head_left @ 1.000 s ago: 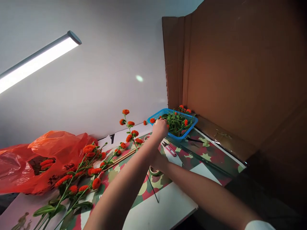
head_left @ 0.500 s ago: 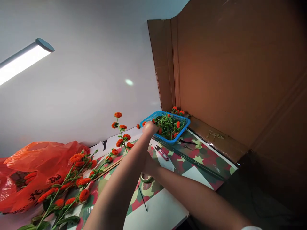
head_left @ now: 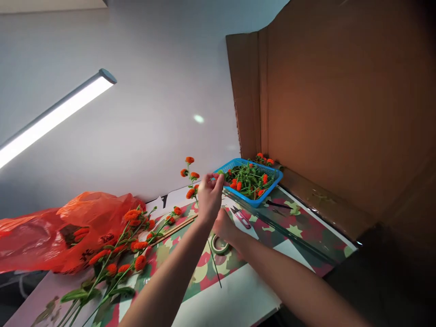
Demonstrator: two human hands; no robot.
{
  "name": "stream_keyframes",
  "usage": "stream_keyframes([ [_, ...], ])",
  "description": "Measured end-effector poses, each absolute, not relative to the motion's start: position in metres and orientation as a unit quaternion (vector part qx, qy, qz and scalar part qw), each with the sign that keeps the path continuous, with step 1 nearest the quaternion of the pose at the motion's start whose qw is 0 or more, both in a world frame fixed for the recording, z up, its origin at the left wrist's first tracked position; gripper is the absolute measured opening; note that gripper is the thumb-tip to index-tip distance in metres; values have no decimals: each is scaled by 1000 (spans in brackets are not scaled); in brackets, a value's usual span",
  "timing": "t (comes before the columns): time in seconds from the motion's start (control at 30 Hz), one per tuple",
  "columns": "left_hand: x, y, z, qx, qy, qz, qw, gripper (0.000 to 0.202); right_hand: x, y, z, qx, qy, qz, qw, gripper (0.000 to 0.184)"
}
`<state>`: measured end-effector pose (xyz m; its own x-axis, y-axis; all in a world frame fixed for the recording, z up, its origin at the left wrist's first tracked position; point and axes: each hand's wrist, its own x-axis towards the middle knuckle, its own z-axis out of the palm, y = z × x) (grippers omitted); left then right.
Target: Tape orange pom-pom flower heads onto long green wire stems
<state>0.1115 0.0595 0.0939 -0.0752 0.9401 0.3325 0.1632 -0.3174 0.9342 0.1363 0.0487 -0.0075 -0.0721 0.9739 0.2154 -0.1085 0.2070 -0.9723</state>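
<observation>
One lit tube lamp (head_left: 57,118) aslant before a pale wall (head_left: 160,91), upper left. Below, a crumpled orange-red plastic bag (head_left: 98,213) with flower heads (head_left: 81,234) showing through a gap. Just beside the bag, several sprays of orange flowers (head_left: 138,245) lying on the bench (head_left: 313,227) over a camouflage-patterned cover (head_left: 202,274), with leafy green stem ends toward the near left. Next, two thin wooden sticks (head_left: 177,228) side by side, then one nearly upright spray (head_left: 194,175) of orange heads, with its lower stem passing behind the left hand (head_left: 209,195). Left hand raised at the left end of the blue basket (head_left: 256,202), with thumb and fingertips bent toward each other; cannot tell about any pinch on the small green piece (head_left: 220,172) there. Just below, the right hand (head_left: 223,225), with fingers hidden behind the left wrist; cannot tell its grip. A thin dark stem (head_left: 214,263) slanting out underneath, with a roll of green tape (head_left: 220,251) close beside. Farther right, pink-handled snips (head_left: 244,221) and a slim black tool (head_left: 277,204) lying flat, near the basket filled with green stems (head_left: 254,182) and orange blooms (head_left: 265,179), with more blooms (head_left: 260,156) behind its far side. At far right, a tall brown cardboard sheet (head_left: 340,113).
</observation>
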Motion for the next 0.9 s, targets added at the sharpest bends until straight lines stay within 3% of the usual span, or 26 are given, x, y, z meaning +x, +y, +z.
stream_keyframes([
  [0.17,36,-8,49,452,470,680,335,25,136,49,-2,-379,-510,542,550,23],
  [0.33,17,-5,9,358,485,663,445,32,134,41,5,-374,-502,556,547,22],
  [0.67,22,2,-4,292,470,640,534,31,132,36,5,-353,-531,532,557,17],
  [0.9,22,0,-4,316,480,649,498,29,133,33,4,-352,-539,533,549,15],
])
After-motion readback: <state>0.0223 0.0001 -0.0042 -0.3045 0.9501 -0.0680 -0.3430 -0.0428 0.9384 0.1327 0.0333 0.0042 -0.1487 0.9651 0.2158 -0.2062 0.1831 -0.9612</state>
